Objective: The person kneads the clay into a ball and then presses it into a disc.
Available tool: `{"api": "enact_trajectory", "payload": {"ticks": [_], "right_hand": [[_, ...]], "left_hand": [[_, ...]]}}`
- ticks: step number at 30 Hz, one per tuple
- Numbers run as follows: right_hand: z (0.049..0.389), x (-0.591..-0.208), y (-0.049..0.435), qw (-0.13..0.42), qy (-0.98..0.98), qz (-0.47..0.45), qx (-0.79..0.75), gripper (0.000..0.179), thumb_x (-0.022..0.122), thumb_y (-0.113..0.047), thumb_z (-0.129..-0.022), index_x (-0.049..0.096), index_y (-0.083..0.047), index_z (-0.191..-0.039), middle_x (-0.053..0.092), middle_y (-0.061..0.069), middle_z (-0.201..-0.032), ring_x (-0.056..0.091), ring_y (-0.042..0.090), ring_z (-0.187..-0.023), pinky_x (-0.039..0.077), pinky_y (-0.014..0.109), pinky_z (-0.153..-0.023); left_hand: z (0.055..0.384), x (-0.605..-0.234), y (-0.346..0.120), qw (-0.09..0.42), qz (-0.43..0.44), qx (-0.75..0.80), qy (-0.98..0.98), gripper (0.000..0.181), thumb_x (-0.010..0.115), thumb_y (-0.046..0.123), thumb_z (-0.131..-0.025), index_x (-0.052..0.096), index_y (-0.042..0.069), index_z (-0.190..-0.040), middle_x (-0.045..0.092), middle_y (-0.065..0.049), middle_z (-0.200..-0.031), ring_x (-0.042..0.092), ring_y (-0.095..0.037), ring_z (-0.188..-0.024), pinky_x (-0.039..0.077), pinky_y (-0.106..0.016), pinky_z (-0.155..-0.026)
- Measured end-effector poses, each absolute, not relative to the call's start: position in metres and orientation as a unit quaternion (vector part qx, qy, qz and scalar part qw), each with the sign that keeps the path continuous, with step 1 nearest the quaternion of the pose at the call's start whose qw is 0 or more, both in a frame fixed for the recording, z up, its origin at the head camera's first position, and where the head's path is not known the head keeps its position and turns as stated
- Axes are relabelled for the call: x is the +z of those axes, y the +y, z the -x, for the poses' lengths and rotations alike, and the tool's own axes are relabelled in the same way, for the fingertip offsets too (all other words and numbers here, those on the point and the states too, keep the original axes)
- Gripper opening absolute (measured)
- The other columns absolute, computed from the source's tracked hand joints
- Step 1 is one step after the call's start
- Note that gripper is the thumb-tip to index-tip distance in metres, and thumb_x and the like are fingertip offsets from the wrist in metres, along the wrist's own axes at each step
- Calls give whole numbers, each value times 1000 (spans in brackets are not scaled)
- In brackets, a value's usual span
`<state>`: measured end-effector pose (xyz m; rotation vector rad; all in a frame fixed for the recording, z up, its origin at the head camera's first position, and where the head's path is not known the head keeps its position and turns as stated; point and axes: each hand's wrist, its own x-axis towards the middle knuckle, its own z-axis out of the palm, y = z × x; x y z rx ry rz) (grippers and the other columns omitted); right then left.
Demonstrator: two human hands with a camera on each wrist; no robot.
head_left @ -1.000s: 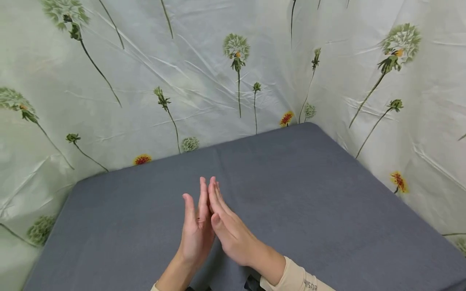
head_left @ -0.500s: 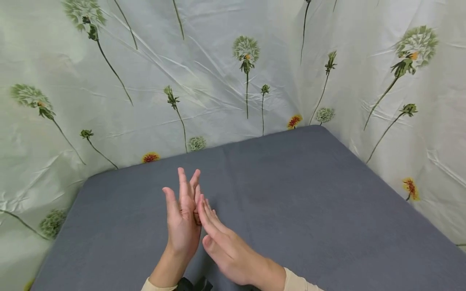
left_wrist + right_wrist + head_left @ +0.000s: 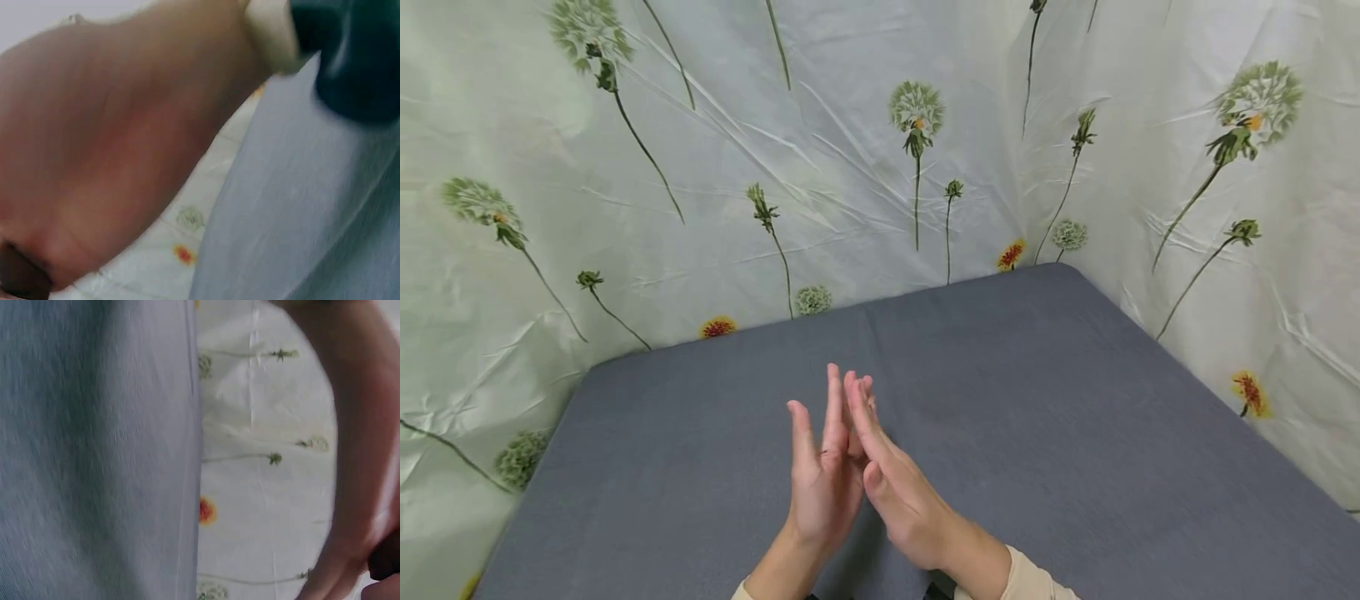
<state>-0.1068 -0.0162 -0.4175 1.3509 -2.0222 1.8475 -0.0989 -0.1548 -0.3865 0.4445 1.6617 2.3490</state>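
Observation:
In the head view my left hand (image 3: 826,479) is raised over the grey surface, fingers pointing up and thumb held apart. My right hand (image 3: 901,492) leans against it from the right with straight fingers, its fingertips close to the left hand's fingers. The palms face each other, and no object shows between them. Part of the left hand's fingers is hidden behind the right hand. The left wrist view shows the blurred left hand and wrist (image 3: 119,137) up close. In the right wrist view the right hand (image 3: 365,469) fills the right edge.
A grey cloth-covered table (image 3: 1000,375) spreads beneath the hands. White curtain (image 3: 850,167) printed with dandelions and orange flowers rises behind it and along its right side. Cream sleeves (image 3: 1026,575) and dark wrist straps show at the bottom.
The right hand slid down towards the left palm half a second ago and is now back up near the fingertips. Both hands have shifted right in view; the camera view has moved slightly.

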Motion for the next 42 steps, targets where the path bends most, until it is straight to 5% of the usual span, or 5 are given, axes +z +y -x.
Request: {"api": "enact_trajectory", "payload": {"ticks": [12,17,20,22,42], "right_hand": [[103,-428,-25,-43,-709,-396,582,59,17,-25,-121,-12,-17,-172,-14,-2,-181,-10,22,-168,-3,26,-135],[93,-431,-29,-26,-712,-446,542,58,18,-18,-120,-7,-10,-172,-10,7,-182,-3,28,-169,2,36,-138],[85,-430,-31,-38,-708,-478,519,57,15,-26,-121,-6,-10,-172,-9,8,-182,-2,28,-169,6,39,-138],[81,-429,-32,-41,-703,-494,510,58,11,-31,-121,-4,-10,-172,-9,8,-182,-3,27,-169,7,38,-138],[109,-417,-16,31,-690,-395,606,59,7,-35,-120,-8,-12,-172,-13,1,-182,-15,24,-168,-12,20,-132]], "left_hand": [[95,-375,-162,12,-163,770,616,65,-14,78,-99,-21,58,-161,-9,13,-180,2,-16,-169,12,-46,-137],[104,-379,-175,-34,-151,771,617,69,-8,81,-100,-20,55,-163,-3,8,-182,32,-20,-157,24,-30,-47],[109,-382,-184,-61,-139,792,591,73,-4,82,-100,-17,53,-166,1,4,-182,3,-21,-170,50,-16,-87],[113,-385,-188,-73,-126,800,582,75,-3,83,-100,-15,51,-167,4,2,-181,-19,-25,-168,7,-37,-137],[92,-395,-136,63,-165,788,590,68,-12,72,-104,-21,45,-167,-16,17,-179,-13,-18,-169,-15,-62,-133]]}}
